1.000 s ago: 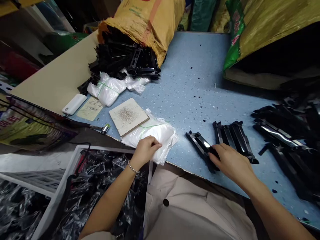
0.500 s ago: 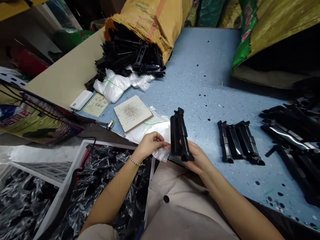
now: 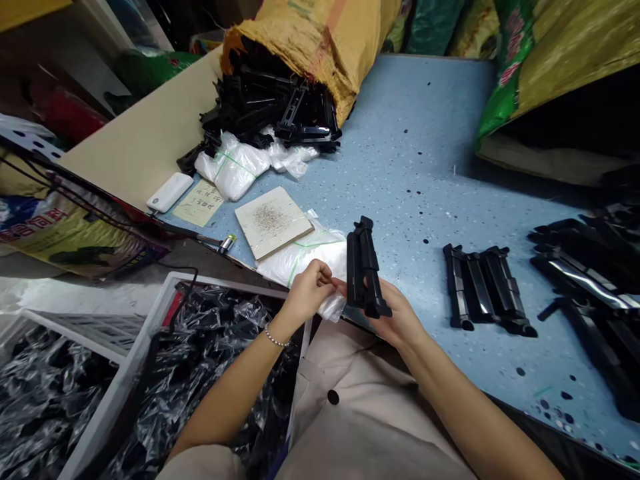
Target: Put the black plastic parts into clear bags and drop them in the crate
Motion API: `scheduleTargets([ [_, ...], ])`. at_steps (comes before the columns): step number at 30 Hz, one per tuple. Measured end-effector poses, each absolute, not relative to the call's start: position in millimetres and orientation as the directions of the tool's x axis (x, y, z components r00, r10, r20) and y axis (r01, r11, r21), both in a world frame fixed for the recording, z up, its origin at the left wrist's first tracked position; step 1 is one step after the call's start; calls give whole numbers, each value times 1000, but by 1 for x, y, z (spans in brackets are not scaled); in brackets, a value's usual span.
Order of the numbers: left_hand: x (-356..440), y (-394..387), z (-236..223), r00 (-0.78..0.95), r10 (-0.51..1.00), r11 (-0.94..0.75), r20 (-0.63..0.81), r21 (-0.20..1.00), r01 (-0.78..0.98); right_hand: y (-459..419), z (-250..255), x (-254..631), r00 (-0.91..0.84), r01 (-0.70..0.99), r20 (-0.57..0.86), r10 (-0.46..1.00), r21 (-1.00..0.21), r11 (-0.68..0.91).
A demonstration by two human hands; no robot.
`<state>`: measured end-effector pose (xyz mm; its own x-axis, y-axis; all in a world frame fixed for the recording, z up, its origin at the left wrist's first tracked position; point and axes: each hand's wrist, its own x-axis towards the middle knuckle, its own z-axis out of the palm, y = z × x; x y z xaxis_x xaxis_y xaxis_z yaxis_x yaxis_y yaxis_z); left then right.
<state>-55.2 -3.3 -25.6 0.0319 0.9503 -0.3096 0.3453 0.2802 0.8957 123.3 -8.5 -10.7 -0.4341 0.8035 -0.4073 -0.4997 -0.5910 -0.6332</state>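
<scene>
My right hand (image 3: pixel 397 313) is closed around black plastic parts (image 3: pixel 364 267), held upright over the table's near edge. They look like long narrow bracket-like pieces, side by side. My left hand (image 3: pixel 313 293), with a beaded bracelet at the wrist, is pinched at the near edge of a stack of clear plastic bags (image 3: pixel 320 252). Its fingertips sit just left of the black parts. A green band crosses the bag stack, and a square board (image 3: pixel 273 221) strewn with brown specks rests partly on it.
Several similar black parts (image 3: pixel 487 287) lie in a row at right, beside a larger pile (image 3: pixel 590 267). A yellow sack (image 3: pixel 320 40) spills more at the back. A white crate (image 3: pixel 165 293) of bagged black pieces stands below left. A white power bank (image 3: pixel 170 192) lies by a note (image 3: pixel 199 203).
The view has shifted slightly, so the table's things appear a little further right. Both hands keep nearly the same pose, the black parts still in the right one.
</scene>
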Motion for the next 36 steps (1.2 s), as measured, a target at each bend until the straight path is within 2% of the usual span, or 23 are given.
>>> scheduleTargets([
  [4, -48, -6, -28, -20, 963, 247, -269, 847, 471, -6, -10, 125, -423, -457, -418, 804, -668, -588],
  [8, -56, -7, -17, 10, 964, 235, -267, 866, 442, -8, -12, 126, -397, -367, -457, 796, -715, -594],
  [11, -71, -12, 3, 78, 993, 32, -85, 849, 528, -9, -15, 127, -357, -345, -470, 807, -737, -581],
  [13, -80, -17, 18, 144, 988, -143, 56, 679, 720, -9, -15, 128, -347, -349, -477, 807, -733, -584],
  [15, -85, -21, 27, 209, 975, -223, 79, 441, 869, -11, -11, 132, -330, -343, -486, 809, -737, -583],
  [16, -85, -23, 29, 229, 972, -234, 58, 365, 901, -14, -9, 134, -314, -338, -490, 813, -743, -578],
  [17, -85, -24, 29, 246, 969, -242, 33, 343, 908, -18, -6, 137, -304, -334, -496, 814, -744, -578],
  [18, -83, -23, 27, 256, 967, -243, 18, 378, 893, -23, -3, 141, -308, -335, -508, 804, -733, -592],
  [20, -80, -22, 22, 249, 968, -220, 19, 534, 816, -35, 0, 147, -412, -357, -540, 735, -646, -675],
  [23, -80, -18, 13, 206, 978, -152, 16, 729, 667, -51, -5, 151, -695, -341, -526, 491, -359, -869],
  [25, -83, -18, 8, 177, 984, -116, 1, 762, 637, -54, -14, 151, -797, -327, -480, 367, -168, -930],
  [27, -88, -22, 5, 158, 987, -113, 5, 724, 680, -51, -23, 149, -813, -385, -455, 364, -49, -922],
  [28, -89, -24, 4, 160, 987, -132, 22, 684, 718, -49, -27, 149, -809, -414, -445, 383, -30, -910],
  [33, -72, -44, 2, 247, 952, -302, 178, 449, 841, -42, -29, 142, -813, -380, -407, 417, -171, -909],
  [36, -47, -63, 5, 371, 901, -434, 226, 426, 794, -37, -31, 134, -721, -415, -446, 530, -335, -846],
])
